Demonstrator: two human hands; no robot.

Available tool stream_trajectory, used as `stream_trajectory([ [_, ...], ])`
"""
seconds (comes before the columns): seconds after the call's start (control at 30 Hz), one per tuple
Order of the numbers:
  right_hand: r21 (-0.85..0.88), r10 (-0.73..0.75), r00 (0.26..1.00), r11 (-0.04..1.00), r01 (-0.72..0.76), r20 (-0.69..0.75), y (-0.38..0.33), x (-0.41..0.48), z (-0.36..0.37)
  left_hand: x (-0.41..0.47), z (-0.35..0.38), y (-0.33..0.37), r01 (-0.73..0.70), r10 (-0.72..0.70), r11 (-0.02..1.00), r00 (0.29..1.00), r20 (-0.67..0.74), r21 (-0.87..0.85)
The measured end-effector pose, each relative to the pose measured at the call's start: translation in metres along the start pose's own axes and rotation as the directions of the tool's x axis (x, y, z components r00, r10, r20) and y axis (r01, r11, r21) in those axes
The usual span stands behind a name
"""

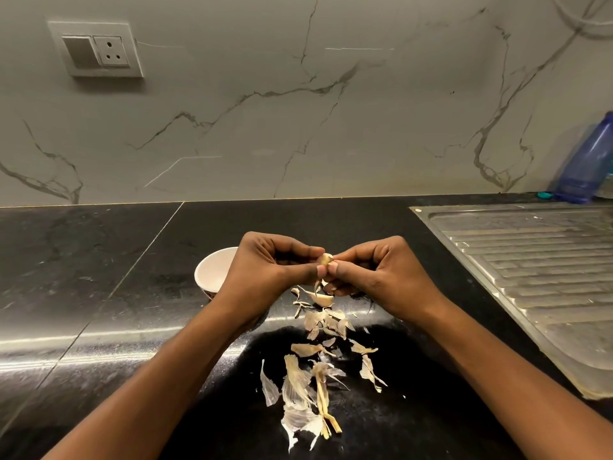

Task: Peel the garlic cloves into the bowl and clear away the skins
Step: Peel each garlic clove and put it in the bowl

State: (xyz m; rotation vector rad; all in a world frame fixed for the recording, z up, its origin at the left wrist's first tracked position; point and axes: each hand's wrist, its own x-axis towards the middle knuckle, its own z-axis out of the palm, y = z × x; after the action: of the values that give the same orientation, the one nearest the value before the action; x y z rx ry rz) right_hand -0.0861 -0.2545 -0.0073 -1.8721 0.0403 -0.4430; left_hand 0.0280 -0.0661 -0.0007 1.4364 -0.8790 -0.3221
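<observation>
Kitchen: black polished stone bench (99, 293) w/ a marble-veined wall (265, 111) behind.

Fingers (315, 270) of both hands are curled in narrow and meet at centre frame. They pinch one garlic clove (325, 259) between thumbs and fingertips. Left hand (265, 270) seems to steady it while right hand (381, 277) works at the tip, prob. picking at the skin. The clove is held up off the bench, above the litter, so peelings drop straight down.

Just below the hands lies what looks like another clove (321, 298), unpeeled as far as I can tell. From there a loose trail of papery skins (308, 386) and a stalk piece runs toward the person, all on the bench, none gathered yet.

The small white bowl (212, 270) sits just left of the left hand, partly hidden behind it and close enough for a short drop. The visible part of its inside shows no cloves; the rest can't be seen.

Further out, a steel sink drainboard (530, 260) is on the right, w/ a blue plastic bottle (587, 161) at the back corner. A wall socket (99, 49) is at upper left.

Judgement: mid-peel, clearing not begun.
</observation>
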Motion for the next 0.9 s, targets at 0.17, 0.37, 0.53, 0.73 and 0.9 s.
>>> stream_trajectory([
  [0.17,-0.049,-0.023,1.0,0.999,0.024,0.014,0.0,-0.001,0.001,0.0,0.001,0.0,-0.002,0.002,0.998,1.0,-0.008,0.066],
  [0.37,-0.067,-0.035,0.999,0.997,0.034,-0.012,0.001,-0.001,0.005,-0.001,0.003,-0.002,0.006,-0.004,0.996,1.0,-0.024,0.084],
  [0.53,-0.08,-0.054,0.999,0.995,0.053,-0.006,-0.002,-0.002,0.005,-0.002,0.004,-0.001,0.02,-0.018,0.999,0.999,-0.043,0.049],
  [0.73,-0.053,-0.073,0.996,0.996,0.07,-0.056,-0.007,-0.004,0.007,-0.001,0.006,0.001,0.023,-0.025,0.999,0.998,-0.059,-0.029],
  [0.9,0.012,-0.031,0.999,0.999,0.031,-0.014,-0.009,-0.005,0.006,-0.002,0.006,0.004,0.013,-0.018,0.998,0.998,-0.068,-0.067],
])
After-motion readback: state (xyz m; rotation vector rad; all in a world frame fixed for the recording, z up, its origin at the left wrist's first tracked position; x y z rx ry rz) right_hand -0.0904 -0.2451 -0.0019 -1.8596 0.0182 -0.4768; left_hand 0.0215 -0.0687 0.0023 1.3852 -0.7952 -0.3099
